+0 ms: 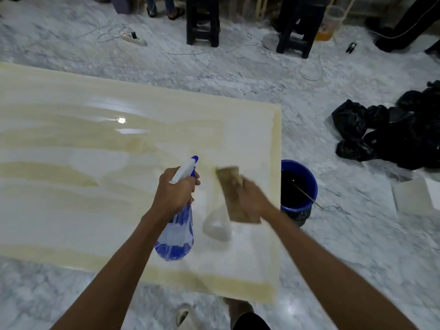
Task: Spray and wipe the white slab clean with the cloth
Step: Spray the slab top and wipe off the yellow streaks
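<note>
we're seeing the left hand [175, 191] wrapping tight around the neck of the spray bottle [177, 222], fingers fully curled under the white trigger head, blue nozzle pointing away across the slab. the bottle is hanging tilted above the surface, its blue-and-clear body toward us. the right hand [252, 198] is pressing the cloth [234, 194] down on the white slab [95, 210], just right of the bottle. the cloth is folded into a long tan rectangle; the hand is motion-blurred, so we can't tell exactly how the fingers are sitting, only that they're clamping its right edge. both hands are working over the slab's right end, near its right edge. the slab is lying flat on the marble floor [357, 246], showing yellowish streaks and cleaner white patches. a blue bucket [307, 184] of dark liquid is standing on the floor touching or just beside the slab's right edge, a thin stick leaning in it. black bags [392, 132] are sitting further right.
</note>
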